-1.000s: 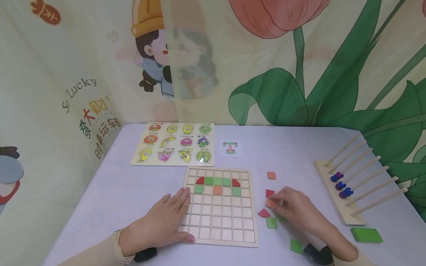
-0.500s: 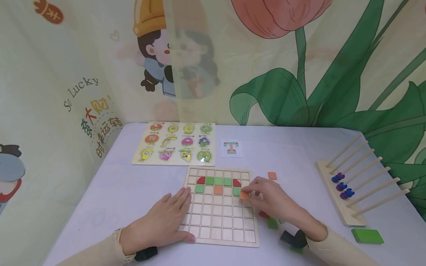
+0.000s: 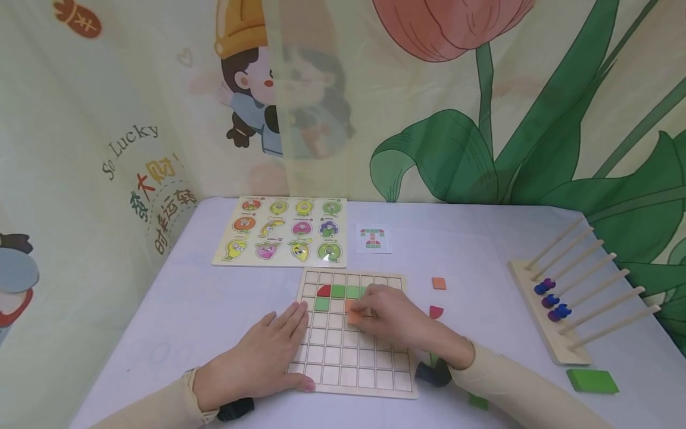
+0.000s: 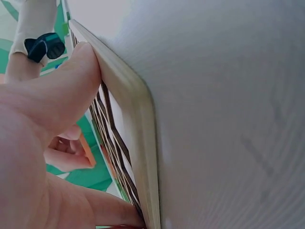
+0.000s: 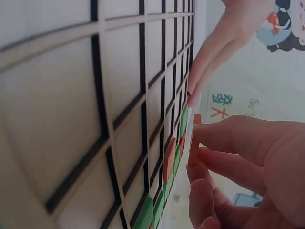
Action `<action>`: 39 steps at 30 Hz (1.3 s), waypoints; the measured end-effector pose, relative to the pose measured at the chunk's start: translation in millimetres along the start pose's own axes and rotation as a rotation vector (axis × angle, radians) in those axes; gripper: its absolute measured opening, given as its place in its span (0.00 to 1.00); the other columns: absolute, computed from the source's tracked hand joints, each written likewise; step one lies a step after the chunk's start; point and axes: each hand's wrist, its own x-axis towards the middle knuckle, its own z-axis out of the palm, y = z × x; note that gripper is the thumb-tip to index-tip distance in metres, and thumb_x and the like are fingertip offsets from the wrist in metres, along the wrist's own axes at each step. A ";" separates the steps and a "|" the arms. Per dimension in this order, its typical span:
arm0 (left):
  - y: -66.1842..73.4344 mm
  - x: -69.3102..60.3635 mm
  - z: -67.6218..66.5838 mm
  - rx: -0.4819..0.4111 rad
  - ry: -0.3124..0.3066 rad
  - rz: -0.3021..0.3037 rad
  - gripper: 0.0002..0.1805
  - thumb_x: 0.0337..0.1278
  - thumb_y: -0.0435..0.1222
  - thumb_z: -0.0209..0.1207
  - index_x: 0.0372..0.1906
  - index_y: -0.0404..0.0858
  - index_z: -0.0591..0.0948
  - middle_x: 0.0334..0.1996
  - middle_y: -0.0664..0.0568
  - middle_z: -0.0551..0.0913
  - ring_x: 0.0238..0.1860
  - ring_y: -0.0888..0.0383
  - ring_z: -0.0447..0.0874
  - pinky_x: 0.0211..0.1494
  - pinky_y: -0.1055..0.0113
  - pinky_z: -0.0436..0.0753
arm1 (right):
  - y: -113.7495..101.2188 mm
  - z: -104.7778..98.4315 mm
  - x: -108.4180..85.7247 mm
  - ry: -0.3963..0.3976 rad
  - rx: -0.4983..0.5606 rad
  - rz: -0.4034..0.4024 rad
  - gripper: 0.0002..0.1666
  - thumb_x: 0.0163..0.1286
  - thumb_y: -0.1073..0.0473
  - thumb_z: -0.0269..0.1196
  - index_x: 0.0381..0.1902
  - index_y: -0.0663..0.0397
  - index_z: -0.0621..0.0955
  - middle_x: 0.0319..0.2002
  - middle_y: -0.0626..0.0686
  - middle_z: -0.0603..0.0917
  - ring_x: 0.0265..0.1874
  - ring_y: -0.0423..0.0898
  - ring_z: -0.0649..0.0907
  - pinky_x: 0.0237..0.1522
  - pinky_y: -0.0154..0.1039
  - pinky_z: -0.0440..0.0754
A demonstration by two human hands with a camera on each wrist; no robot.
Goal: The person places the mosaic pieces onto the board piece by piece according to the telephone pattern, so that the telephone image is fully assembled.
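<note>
A wooden grid board (image 3: 332, 360) lies on the table, with green, red and orange tiles set in its upper rows. My left hand (image 3: 257, 360) rests flat along the board's left edge, fingers straight, the thumb at its lower edge. Over the middle of the board, my right hand (image 3: 399, 316) pinches an orange square tile (image 5: 194, 143) between thumb and fingers. In the right wrist view that tile is held just off the board, near an orange tile (image 5: 169, 160) set in the grid. The right hand covers the board's upper right tiles in the head view.
Right of the board lie an orange tile (image 3: 439, 283), a red tile (image 3: 436, 311) and a green tile (image 3: 479, 401). A pattern card (image 3: 373, 239) and a fruit puzzle board (image 3: 280, 231) are behind. At right stand a peg rack (image 3: 546, 310) and a green block (image 3: 592, 381).
My right hand has carried the orange tile leftward from beside the board to over its middle. The left hand has stayed on the board's left edge.
</note>
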 end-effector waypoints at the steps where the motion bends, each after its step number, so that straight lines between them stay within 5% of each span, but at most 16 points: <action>1: 0.0 -0.1 -0.1 0.000 0.002 0.000 0.63 0.51 0.75 0.57 0.77 0.29 0.62 0.81 0.39 0.58 0.82 0.46 0.56 0.75 0.42 0.68 | -1.3 1.8 1.5 -0.001 -0.010 -0.006 0.14 0.68 0.56 0.71 0.51 0.49 0.90 0.34 0.42 0.84 0.32 0.39 0.76 0.32 0.30 0.75; 12: -0.9 0.1 0.7 0.005 0.006 0.006 0.63 0.51 0.75 0.57 0.77 0.29 0.62 0.81 0.39 0.58 0.82 0.45 0.57 0.75 0.42 0.69 | -6.4 14.9 5.7 0.050 -0.206 -0.051 0.10 0.65 0.57 0.73 0.44 0.49 0.92 0.31 0.45 0.86 0.28 0.36 0.73 0.31 0.27 0.73; 39: -0.6 1.0 1.2 0.003 -0.001 0.003 0.64 0.51 0.76 0.56 0.77 0.30 0.62 0.81 0.39 0.58 0.82 0.46 0.56 0.75 0.41 0.69 | 2.8 9.6 -4.5 0.064 -0.116 -0.015 0.13 0.64 0.60 0.73 0.46 0.46 0.92 0.36 0.43 0.88 0.34 0.36 0.79 0.36 0.28 0.77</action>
